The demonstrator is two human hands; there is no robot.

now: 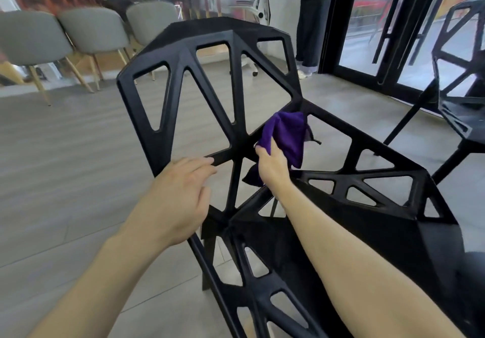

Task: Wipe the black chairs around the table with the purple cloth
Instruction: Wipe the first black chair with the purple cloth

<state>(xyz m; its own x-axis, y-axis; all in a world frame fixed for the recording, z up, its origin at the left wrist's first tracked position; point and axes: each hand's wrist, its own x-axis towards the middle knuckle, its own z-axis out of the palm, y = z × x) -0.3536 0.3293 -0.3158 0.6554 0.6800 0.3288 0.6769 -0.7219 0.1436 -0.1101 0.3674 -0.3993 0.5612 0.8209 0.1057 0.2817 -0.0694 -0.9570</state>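
Grey floor (65, 153), grey chairs (91, 30) far left. Right hand (273, 167) grips the purple cloth (286, 132) against the black chair (207, 29); left hand (173, 201) rests released on its frame.

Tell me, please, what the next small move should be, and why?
Probably sweep the purple cloth along the adjoining strut: the right hand holds it bunched against a junction of the black chair, and the left hand rests on its frame.

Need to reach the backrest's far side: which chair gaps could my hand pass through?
The wide openings in the upper backrest, between its diagonal bars, look passable. The lower bar is crowded: left hand, right hand and cloth.
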